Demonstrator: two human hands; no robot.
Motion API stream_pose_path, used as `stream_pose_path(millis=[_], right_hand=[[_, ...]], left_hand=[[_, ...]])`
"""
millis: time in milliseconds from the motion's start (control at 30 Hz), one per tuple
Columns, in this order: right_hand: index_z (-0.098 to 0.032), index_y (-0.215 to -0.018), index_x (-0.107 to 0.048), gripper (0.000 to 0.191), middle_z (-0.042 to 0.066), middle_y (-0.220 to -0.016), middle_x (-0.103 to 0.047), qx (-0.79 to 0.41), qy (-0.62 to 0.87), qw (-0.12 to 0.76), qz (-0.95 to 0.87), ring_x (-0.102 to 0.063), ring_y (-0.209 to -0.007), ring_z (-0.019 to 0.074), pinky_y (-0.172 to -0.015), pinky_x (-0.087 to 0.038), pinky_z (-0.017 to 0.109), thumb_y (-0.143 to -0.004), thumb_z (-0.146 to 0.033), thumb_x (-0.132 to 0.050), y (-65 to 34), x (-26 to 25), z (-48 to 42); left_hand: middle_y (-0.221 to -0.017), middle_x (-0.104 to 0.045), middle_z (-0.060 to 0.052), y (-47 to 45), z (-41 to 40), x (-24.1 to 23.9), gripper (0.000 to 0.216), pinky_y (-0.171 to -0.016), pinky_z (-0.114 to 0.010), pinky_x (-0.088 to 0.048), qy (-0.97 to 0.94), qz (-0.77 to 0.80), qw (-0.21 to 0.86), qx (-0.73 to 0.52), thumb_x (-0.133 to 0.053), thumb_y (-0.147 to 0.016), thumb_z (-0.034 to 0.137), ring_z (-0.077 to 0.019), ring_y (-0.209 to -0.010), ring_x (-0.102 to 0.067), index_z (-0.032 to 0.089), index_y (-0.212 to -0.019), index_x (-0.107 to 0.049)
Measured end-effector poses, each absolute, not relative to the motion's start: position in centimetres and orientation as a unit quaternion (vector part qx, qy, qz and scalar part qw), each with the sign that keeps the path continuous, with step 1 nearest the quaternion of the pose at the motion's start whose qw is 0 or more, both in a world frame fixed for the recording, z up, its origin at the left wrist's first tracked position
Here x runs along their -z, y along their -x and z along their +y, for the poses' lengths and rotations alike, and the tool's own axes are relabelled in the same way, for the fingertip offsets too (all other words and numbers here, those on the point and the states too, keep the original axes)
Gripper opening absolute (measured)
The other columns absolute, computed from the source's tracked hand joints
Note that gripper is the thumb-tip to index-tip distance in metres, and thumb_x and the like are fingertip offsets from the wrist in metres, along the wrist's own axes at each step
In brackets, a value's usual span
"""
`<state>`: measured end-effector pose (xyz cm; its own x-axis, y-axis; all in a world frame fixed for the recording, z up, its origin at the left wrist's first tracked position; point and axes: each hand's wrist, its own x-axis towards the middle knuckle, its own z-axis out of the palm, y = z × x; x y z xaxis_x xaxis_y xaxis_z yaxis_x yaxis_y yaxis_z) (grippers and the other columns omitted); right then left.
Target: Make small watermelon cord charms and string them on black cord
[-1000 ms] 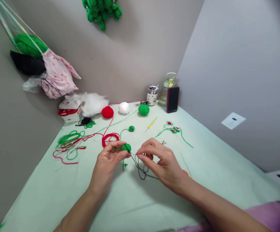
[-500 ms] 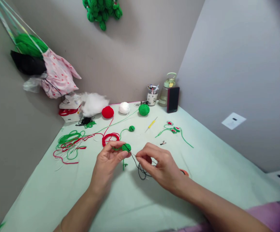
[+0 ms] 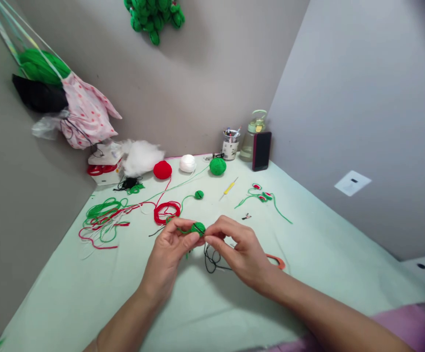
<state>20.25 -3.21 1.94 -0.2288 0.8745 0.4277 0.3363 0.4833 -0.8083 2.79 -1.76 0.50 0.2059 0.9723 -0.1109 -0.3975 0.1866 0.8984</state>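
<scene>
My left hand (image 3: 168,249) pinches a small green crocheted ball (image 3: 198,228) between thumb and fingers. A black strand crosses the ball's face. My right hand (image 3: 239,247) is closed at the ball's right side, thumb and forefinger pinched together on a thin needle that is mostly hidden now. Loose loops of black yarn (image 3: 212,264) hang below the fingers onto the table. Partly behind my right hand lie scissors with an orange handle (image 3: 279,261).
Beyond my hands lie a red yarn coil (image 3: 167,213), a small green ball (image 3: 199,195), a yellow-handled crochet hook (image 3: 230,186) and red-and-green crocheted pieces (image 3: 262,197). Yarn balls, a pen cup (image 3: 230,146), a bottle and a phone (image 3: 261,151) stand along the back. Tangled yarn (image 3: 105,215) lies left.
The green ball has shifted slightly right and turned, with the black strand across it. My right fingers are now against the ball, and a black yarn end shows left of my left hand.
</scene>
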Motion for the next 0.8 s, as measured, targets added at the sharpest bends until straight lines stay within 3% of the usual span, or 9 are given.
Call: stream_pose_path(millis=[267, 533, 800], right_hand=[[-0.02, -0.098, -0.073, 0.016, 0.0, -0.076, -0.058, -0.324, 0.426, 0.447, -0.717, -0.054, -0.066, 0.0105, -0.063, -0.043, 0.023, -0.092, -0.015, -0.059, -20.2, -2.0, -3.5], [-0.018, -0.092, -0.074, 0.015, -0.001, -0.073, -0.057, -0.35, 0.438, 0.445, -0.698, -0.054, -0.063, 0.0097, -0.061, -0.043, 0.022, -0.09, -0.013, -0.06, -20.0, -2.4, -3.5], [-0.019, -0.099, -0.071, 0.015, 0.002, -0.077, -0.06, -0.272, 0.378, 0.485, -0.74, -0.056, -0.071, 0.0127, -0.066, -0.046, 0.025, -0.094, -0.014, -0.058, -20.3, -1.0, -2.7]], left_hand=[[-0.085, -0.072, 0.0, -2.7, -1.7, -0.5, 0.027, -0.085, -0.029, -0.054, -0.386, 0.389, 0.639, -0.54, -0.083, -0.074, 0.03, -0.0144, -0.081, -0.069, 0.019, -0.092, -0.066], [-0.084, -0.072, 0.0, -2.4, -1.4, -0.3, 0.028, -0.082, -0.027, -0.052, -0.405, 0.396, 0.61, -0.554, -0.085, -0.072, 0.028, -0.0136, -0.08, -0.068, 0.019, -0.091, -0.067], [-0.085, -0.075, -0.001, -2.8, -1.6, -0.7, 0.027, -0.092, -0.031, -0.053, -0.324, 0.369, 0.699, -0.52, -0.085, -0.071, 0.03, -0.0133, -0.082, -0.068, 0.019, -0.089, -0.067]])
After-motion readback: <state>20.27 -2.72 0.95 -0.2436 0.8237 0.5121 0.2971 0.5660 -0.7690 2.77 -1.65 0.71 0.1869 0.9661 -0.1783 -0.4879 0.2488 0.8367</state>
